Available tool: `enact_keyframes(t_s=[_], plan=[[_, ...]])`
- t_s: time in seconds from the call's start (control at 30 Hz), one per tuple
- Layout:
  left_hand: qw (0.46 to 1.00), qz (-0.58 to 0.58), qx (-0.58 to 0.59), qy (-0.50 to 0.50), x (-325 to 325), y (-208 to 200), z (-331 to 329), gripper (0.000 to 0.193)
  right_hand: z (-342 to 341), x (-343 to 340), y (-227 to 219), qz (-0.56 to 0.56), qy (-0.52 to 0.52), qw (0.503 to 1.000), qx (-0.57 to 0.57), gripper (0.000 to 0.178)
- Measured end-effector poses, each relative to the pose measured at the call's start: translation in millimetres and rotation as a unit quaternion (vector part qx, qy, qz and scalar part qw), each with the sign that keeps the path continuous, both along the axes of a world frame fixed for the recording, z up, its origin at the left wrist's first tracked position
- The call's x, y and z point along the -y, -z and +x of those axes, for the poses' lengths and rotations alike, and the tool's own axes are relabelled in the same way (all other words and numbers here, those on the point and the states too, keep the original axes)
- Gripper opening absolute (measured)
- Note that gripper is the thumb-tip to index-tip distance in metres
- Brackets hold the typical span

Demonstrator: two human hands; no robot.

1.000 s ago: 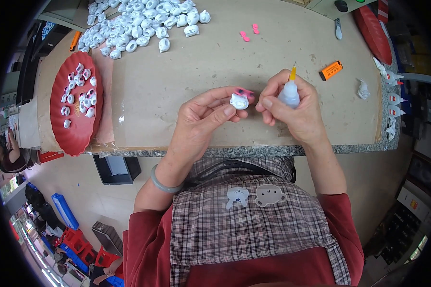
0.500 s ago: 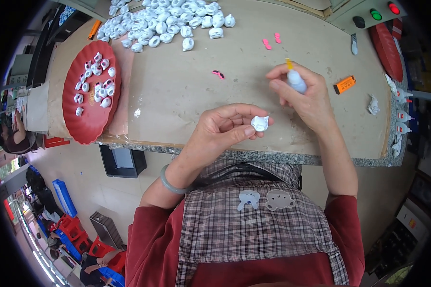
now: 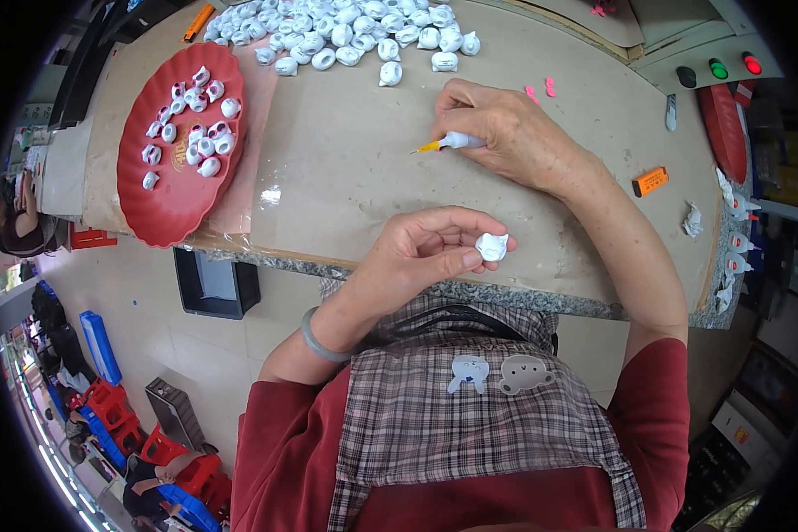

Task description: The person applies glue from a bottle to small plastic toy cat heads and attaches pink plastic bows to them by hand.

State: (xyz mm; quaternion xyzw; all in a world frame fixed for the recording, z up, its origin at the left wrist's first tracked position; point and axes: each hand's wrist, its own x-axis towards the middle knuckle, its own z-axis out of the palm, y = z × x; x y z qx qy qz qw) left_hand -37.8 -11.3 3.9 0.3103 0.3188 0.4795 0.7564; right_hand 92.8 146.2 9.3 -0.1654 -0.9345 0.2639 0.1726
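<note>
My left hand point(image 3: 426, 253) pinches a small white cat-head-shaped piece point(image 3: 492, 248) between thumb and fingers, near the table's front edge. My right hand point(image 3: 510, 133) is curled round a small squeeze bottle point(image 3: 461, 140) with a yellow nozzle, which points left. Low over the table, its bent fingers hide most of the small pink-and-black piece there; only a pink sliver shows under the bottle. Farther back lie small pink pieces point(image 3: 550, 87).
A red scalloped tray point(image 3: 164, 217) with several decorated white pieces stands at the left. Many white pieces point(image 3: 341, 35) are heaped at the back. An orange box-like item point(image 3: 650, 182), crumpled tissue point(image 3: 692, 219) and small bottles point(image 3: 738, 241) are at the right.
My right hand has moved left and turned, bringing the bottle's nozzle from pointing up to pointing left, over the pink-and-black piece. My left hand still holds the white piece. The view has shifted slightly.
</note>
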Motion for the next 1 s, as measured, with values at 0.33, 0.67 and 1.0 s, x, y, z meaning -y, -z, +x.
enact_keyframes(t_s=[0.33, 0.67, 1.0], plan=[[0.999, 0.002, -0.003, -0.053, -5.7, -1.8, -2.0, 0.029, 30.7, 15.3, -16.3, -0.203, 0.099, 0.973, -0.054, 0.01], [0.992, 0.012, -0.072, -0.102, -15.2, 1.9, 10.7, 0.029, 71.9, 64.2, -34.2, -0.458, 0.183, 0.854, -0.165, 0.017], [0.985, 0.047, -0.148, -0.077, -13.5, -7.5, 18.5, 0.029, 75.8, 73.8, -26.6, -0.398, 0.227, 0.882, -0.108, 0.022]])
